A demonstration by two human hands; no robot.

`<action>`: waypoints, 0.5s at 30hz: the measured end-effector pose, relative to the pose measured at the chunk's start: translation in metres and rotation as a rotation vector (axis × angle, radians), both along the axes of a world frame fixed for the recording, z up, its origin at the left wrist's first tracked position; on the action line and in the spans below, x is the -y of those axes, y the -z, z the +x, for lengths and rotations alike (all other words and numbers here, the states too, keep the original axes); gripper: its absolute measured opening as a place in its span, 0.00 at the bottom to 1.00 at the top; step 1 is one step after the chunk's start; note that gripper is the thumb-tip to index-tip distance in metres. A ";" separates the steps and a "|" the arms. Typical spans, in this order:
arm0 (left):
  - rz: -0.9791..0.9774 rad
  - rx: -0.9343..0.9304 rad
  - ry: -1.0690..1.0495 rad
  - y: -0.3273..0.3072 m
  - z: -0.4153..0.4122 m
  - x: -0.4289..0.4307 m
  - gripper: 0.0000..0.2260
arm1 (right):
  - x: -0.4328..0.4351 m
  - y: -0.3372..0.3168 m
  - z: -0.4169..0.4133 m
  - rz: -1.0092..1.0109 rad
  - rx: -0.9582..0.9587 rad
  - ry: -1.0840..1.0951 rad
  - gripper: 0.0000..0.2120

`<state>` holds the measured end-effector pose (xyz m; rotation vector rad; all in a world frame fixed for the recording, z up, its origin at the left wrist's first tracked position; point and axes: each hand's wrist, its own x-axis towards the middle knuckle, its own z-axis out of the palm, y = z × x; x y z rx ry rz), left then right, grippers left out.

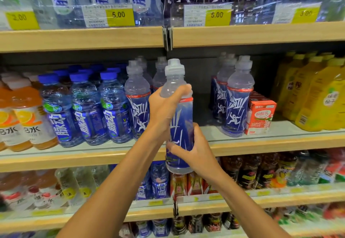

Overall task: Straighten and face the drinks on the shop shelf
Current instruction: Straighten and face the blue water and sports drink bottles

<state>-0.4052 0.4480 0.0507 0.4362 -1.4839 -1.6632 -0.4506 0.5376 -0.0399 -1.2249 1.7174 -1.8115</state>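
**A:** Where is the bottle (181, 118) now?

**B:** In the air, in front of the shelf (209, 127), between the left row (137, 99) and the right row (238, 99) of the same drink. The left hand (166, 107) wraps its shoulder with curled fingers. The right hand (196, 153) clasps the lower part.

**A:** How does it stand?

**B:** Upright, cap on top, long axis almost vertical. The free place lies behind it, a little to the right. I think it must go forward and down, with the right hand guiding the base.

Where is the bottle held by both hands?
Head view, centre: the bottle is in front of the middle shelf, before the gap between matching bottles.
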 end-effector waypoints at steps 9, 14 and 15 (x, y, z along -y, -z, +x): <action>0.339 -0.288 0.851 -0.006 0.012 0.028 0.29 | -0.002 0.006 -0.009 -0.044 0.762 -0.974 0.37; 0.409 -0.352 1.046 0.010 0.006 0.032 0.29 | 0.008 0.008 0.001 -0.019 0.686 -1.001 0.31; 0.429 -0.355 1.047 0.013 0.006 0.034 0.29 | 0.007 0.010 0.001 -0.019 0.677 -0.967 0.30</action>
